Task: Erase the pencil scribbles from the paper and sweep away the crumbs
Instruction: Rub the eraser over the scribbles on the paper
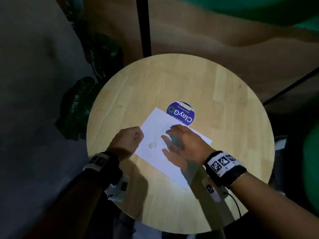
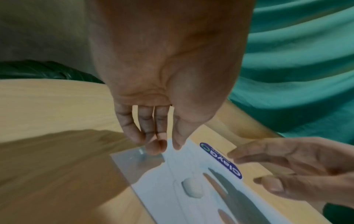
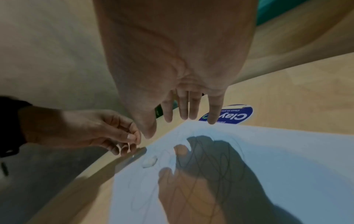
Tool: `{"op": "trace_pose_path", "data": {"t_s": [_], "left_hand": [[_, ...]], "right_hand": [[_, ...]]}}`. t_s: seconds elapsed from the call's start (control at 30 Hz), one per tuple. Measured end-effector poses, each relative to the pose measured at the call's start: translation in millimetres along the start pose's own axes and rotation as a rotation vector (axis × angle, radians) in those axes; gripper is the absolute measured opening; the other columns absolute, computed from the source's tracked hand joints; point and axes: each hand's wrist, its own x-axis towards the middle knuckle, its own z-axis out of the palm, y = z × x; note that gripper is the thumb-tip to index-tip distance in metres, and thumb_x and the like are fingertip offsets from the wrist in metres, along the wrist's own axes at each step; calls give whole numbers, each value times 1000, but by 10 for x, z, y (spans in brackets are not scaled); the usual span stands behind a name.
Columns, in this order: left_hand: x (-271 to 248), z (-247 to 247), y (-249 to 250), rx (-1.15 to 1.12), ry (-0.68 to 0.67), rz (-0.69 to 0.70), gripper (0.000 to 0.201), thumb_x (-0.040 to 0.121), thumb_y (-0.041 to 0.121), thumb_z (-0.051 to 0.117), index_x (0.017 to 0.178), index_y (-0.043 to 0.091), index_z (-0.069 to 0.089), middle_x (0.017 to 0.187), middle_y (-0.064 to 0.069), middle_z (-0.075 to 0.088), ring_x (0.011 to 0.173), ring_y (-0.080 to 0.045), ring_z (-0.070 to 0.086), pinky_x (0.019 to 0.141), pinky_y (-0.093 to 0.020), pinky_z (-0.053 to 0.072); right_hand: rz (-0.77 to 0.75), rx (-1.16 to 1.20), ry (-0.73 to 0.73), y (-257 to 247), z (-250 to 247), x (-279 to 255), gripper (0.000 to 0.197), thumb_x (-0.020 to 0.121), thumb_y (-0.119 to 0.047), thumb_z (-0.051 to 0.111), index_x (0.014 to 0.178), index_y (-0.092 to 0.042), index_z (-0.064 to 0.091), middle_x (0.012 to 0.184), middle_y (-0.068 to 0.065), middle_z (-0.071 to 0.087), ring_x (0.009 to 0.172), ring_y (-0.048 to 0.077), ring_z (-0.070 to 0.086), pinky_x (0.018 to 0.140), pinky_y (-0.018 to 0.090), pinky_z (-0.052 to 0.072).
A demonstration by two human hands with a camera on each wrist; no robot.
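Left hand at the left edge of the white rectangular paper sheet; fingers curled, tips pinched on or just above that edge in the left-wrist view, contact not certain; nothing else held.

Small white oval eraser lying loose on the sheet, just right of the left hand and just left of the right hand's fingertips, between the two and touched by neither. Long axis running roughly from the near-left to the far-right of the sheet; slightly nearer to the right hand's thumb and forefinger than to the left hand's knuckles, judged from the head view.

Grey looping pencil scribbles to the right of the eraser, mostly under the right hand's shadow; apparently still whole, so erasing judged not yet begun. No crumbs discernible.

Right hand above the middle of the sheet, palm down, fingers spread and relaxed, empty; whether it touches the sheet not determinable. Eraser to its left, toward the thumb side, with no obstacle in the gap.

Beyond the right hand's fingertips: round blue sticker with white lettering, flat on the round pale wooden bench, partly covered by the sheet's far edge; no hindrance.

Coming move, as a judgement: short leftward reach of the right hand to the eraser, left hand steadying the sheet.
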Motion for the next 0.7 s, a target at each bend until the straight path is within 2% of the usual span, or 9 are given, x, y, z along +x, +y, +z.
{"op": "trace_pose_path", "data": {"t_s": [0.07,0.1,0.17,0.27,0.37,0.5,0.6,0.63,0.7], "left_hand": [[78,76,-55,4,-5,0,16,97,21,55,88,27,67,79,7,70,80,-25,68,81,-46,62],[119,115,-85,15,-2,17,16,98,22,55,89,27,67,81,7,70,82,-25,68,81,-45,61],[180,183,-106,39,2,48,16,101,23,56,91,25,68,85,8,71,86,-23,67,82,-42,60],[224,246,-119,70,0,112,18,105,23,55,92,25,67,91,8,71,90,-20,66,84,-41,57],[269,271,-134,96,-35,166,19,106,27,53,93,29,67,91,10,71,89,-17,67,83,-44,59],[274,298,-107,176,-95,229,21,107,32,51,90,29,65,86,5,72,83,-17,66,79,-44,55],[257,350,-44,212,-124,271,21,107,35,56,91,29,67,82,7,72,74,-7,62,67,-31,47],[248,375,-35,230,-126,288,19,106,38,59,91,29,68,82,10,71,74,-5,61,67,-28,45],[217,436,-20,281,-115,322,14,102,40,66,92,30,67,81,10,69,76,-6,61,70,-30,49]], "right_hand": [[-26,-67,-8,60,53,126,59,101,-44,69,154,-24,52,164,-5,40,151,12,36,112,18,27],[-52,-90,-12,99,93,184,61,100,-45,71,153,-23,53,166,-2,39,153,13,34,114,17,25],[-80,-109,-55,155,194,288,63,94,-50,75,148,-21,58,163,2,41,151,18,37,120,27,29],[-123,-183,-24,233,349,384,70,80,-69,69,135,-28,62,149,-1,48,140,19,44,113,46,41],[-132,-295,-8,277,445,415,79,77,-79,65,142,-36,57,155,-4,42,149,18,32,120,52,29],[-180,-310,38,368,550,427,85,78,-78,67,151,-38,48,159,-3,36,152,19,26,126,54,22],[-173,-306,34,421,598,454,87,79,-79,67,153,-39,45,161,-2,34,153,19,25,126,54,21],[-168,-310,31,422,598,465,87,80,-79,68,154,-40,44,164,-1,32,154,19,23,126,52,21],[-160,-315,22,404,584,473,86,82,-78,70,155,-42,43,169,0,27,156,19,20,126,46,22]]}}
